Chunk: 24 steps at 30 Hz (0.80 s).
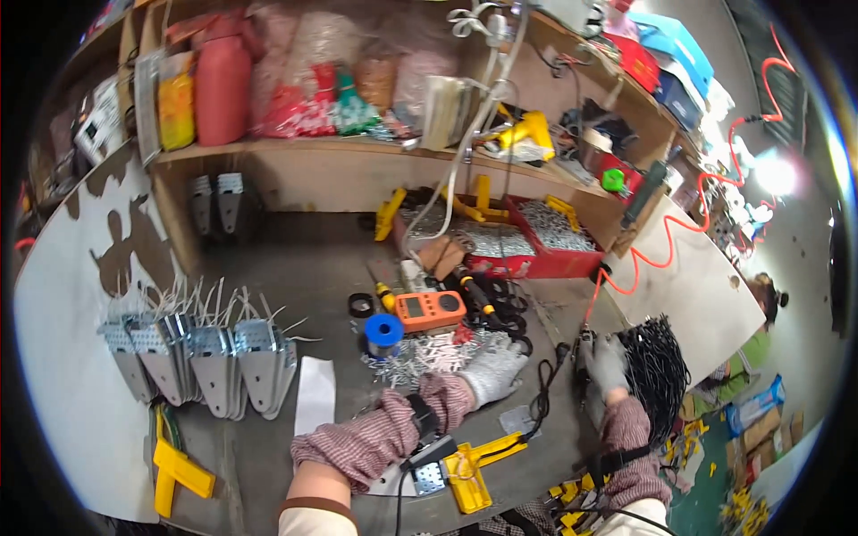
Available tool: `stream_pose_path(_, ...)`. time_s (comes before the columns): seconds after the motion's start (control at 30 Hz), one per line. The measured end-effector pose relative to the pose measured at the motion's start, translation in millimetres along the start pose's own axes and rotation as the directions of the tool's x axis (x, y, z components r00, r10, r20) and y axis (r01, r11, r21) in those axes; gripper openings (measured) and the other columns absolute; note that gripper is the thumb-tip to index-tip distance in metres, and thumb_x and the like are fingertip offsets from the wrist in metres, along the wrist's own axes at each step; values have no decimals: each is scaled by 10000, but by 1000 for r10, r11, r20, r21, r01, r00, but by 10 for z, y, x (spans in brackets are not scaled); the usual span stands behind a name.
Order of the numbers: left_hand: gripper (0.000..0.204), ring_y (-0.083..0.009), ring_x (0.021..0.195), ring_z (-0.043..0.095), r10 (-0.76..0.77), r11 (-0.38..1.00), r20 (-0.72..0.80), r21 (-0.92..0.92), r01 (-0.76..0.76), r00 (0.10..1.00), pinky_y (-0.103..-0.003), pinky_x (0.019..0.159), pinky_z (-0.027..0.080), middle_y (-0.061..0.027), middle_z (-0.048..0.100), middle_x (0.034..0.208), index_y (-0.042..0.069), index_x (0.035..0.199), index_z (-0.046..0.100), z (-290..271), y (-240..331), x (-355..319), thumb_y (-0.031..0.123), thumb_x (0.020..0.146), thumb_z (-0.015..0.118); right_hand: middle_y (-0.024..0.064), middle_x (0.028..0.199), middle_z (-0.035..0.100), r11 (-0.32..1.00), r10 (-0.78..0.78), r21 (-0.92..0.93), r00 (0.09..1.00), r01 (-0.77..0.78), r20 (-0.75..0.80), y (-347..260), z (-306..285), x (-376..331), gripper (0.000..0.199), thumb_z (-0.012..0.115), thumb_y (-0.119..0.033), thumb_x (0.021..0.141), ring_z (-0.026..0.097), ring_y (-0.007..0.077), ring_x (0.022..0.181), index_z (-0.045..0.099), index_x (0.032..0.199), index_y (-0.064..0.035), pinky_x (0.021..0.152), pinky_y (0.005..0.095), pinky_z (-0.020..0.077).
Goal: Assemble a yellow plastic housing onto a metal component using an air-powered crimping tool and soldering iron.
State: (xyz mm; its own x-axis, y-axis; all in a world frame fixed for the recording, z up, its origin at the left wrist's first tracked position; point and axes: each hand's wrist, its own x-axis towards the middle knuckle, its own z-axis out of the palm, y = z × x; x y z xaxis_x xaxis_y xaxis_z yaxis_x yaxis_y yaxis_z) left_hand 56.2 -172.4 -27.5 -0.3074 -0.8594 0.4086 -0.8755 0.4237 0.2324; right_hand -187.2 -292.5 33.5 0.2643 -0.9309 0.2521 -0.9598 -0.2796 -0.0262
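Note:
My left hand (492, 372), in a pale grey glove, is at the right end of a pile of small white and metal pieces (429, 353); its fingers point right, apart, and I see nothing in them. My right hand (609, 364), gloved too, is closed round a dark slim power driver (584, 364) hanging from an orange coiled hose (636, 268). Right beside it lies a thick bundle of black wires (660, 375). Below my left forearm lies a yellow plastic T-shaped part (469, 478), joined to a perforated metal plate (430, 479) and a black cord.
Several stacks of metal plates with white wires (214, 357) stand left. Farther back are an orange multimeter (431, 310), a blue solder spool (383, 332), black tape (361, 305) and red boxes (559, 261) of metal pieces. Another yellow part (181, 469) lies front left.

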Motion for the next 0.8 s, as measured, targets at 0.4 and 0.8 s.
stream_pose_path(0.4,339,-392,1081,570,205,952,87,-252,-177,975,-492,928,491,-205,589,1097,32,1025,633,324,401,270,317,847,674,261,1289,591,823,-176,566,971,56,161,639,168,-433,624,673,-266,837,573,375,1203,505,1382,-11,1035,410,441)
stream_pose_path(0.8,270,-201,808,661,-395,800,-186,-552,237,900,-325,705,521,-77,693,828,15,961,721,-2317,-971,315,260,944,609,255,1353,507,901,-88,431,993,44,82,618,-73,-1317,741,745,-293,832,467,441,1277,443,1466,-57,1094,473,388)
